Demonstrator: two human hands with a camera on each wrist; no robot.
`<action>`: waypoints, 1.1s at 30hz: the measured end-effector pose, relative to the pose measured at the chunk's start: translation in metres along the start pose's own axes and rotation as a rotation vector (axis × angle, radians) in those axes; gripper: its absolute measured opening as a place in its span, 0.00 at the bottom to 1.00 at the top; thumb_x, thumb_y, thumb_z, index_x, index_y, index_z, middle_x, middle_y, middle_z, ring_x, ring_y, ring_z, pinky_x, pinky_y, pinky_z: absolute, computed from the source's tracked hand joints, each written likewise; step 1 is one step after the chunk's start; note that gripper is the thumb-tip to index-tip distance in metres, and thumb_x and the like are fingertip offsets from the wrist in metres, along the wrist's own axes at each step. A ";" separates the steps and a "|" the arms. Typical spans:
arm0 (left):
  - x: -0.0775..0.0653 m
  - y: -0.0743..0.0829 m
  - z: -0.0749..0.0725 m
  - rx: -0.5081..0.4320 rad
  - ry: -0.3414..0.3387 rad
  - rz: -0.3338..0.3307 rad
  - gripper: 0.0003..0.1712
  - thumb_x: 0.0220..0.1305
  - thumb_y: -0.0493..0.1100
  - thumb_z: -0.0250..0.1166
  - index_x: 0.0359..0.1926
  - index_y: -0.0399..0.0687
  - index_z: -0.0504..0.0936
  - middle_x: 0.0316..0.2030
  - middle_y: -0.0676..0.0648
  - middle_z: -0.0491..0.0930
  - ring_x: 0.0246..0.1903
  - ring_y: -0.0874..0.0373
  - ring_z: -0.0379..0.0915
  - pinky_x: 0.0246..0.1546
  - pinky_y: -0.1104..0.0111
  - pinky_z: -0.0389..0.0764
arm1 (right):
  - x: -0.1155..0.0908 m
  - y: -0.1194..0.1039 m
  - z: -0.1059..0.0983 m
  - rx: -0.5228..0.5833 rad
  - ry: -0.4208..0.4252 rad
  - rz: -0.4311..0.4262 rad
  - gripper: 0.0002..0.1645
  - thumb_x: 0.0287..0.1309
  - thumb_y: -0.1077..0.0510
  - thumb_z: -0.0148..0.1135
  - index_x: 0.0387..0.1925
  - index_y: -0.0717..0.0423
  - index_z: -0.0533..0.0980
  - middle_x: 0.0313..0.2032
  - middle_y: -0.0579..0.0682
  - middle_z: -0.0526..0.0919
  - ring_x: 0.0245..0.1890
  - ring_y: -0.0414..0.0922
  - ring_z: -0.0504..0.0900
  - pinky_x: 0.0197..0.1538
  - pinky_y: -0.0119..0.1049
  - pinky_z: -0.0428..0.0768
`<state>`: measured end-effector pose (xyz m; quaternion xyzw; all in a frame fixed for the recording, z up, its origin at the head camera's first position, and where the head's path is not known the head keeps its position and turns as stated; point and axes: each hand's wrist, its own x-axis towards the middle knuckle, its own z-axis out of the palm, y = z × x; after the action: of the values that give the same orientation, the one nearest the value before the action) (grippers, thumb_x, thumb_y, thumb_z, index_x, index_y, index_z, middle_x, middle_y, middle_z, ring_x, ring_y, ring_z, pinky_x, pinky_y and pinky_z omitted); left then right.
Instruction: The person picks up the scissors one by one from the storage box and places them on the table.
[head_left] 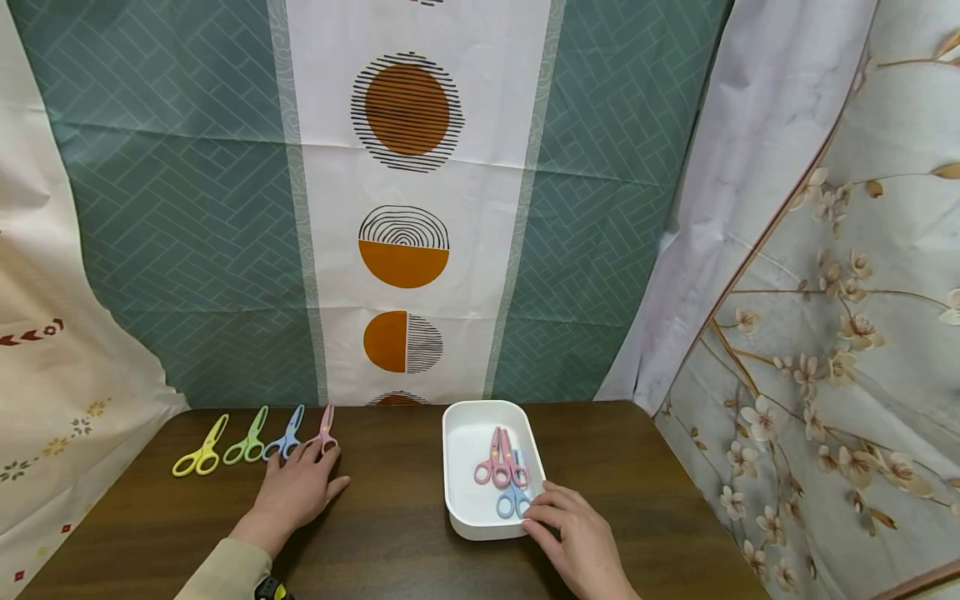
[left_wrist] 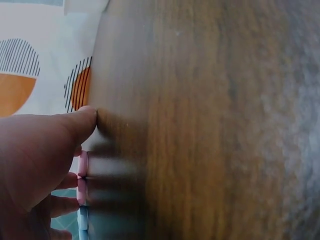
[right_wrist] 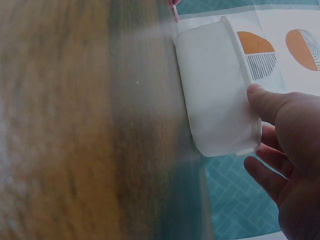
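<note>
My left hand [head_left: 296, 490] lies over the handles of a pink pair of scissors [head_left: 326, 425], its fingertips touching them and the thumb out to the side. Just left of it is a blue pair of scissors [head_left: 288, 433], whose handles the fingers also reach. My right hand [head_left: 577, 533] grips a white plastic box [head_left: 455, 467] at its near right corner, thumb on the near wall by the rim [right_wrist: 255, 107]. Inside the box lie two pink pairs of scissors [head_left: 495, 458] and a blue pair [head_left: 508, 504], partly overlapping.
A green pair of scissors [head_left: 253, 433] and a yellow pair [head_left: 206, 450] continue the row at the left. The brown wooden table [head_left: 390, 517] ends at a patterned curtain [head_left: 405, 350] behind. Floral cloth [head_left: 825, 400] hangs on the right.
</note>
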<state>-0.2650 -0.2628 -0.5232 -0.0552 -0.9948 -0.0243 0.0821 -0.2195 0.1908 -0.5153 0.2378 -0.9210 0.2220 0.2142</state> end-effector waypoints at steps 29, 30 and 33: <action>-0.005 0.025 -0.011 -0.045 0.166 0.047 0.34 0.76 0.59 0.71 0.71 0.41 0.82 0.69 0.30 0.76 0.71 0.27 0.71 0.65 0.23 0.66 | 0.000 -0.001 0.000 0.007 0.017 -0.005 0.04 0.63 0.46 0.82 0.37 0.35 0.92 0.45 0.27 0.86 0.66 0.43 0.83 0.61 0.49 0.86; -0.005 0.028 -0.013 -0.049 0.168 0.052 0.35 0.76 0.59 0.71 0.71 0.41 0.81 0.70 0.30 0.76 0.71 0.27 0.71 0.65 0.23 0.66 | 0.000 -0.001 0.000 0.009 0.017 -0.006 0.03 0.63 0.46 0.82 0.37 0.35 0.92 0.45 0.27 0.86 0.66 0.43 0.83 0.61 0.50 0.86; -0.005 0.039 -0.020 -0.062 0.181 0.074 0.35 0.76 0.59 0.71 0.72 0.41 0.81 0.70 0.30 0.77 0.72 0.28 0.71 0.66 0.23 0.66 | 0.000 0.001 -0.001 0.017 0.019 -0.010 0.03 0.63 0.47 0.82 0.36 0.34 0.92 0.45 0.27 0.86 0.66 0.43 0.83 0.61 0.50 0.86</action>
<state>-0.2522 -0.2261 -0.5025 -0.0921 -0.9793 -0.0570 0.1707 -0.2196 0.1916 -0.5145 0.2419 -0.9160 0.2308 0.2218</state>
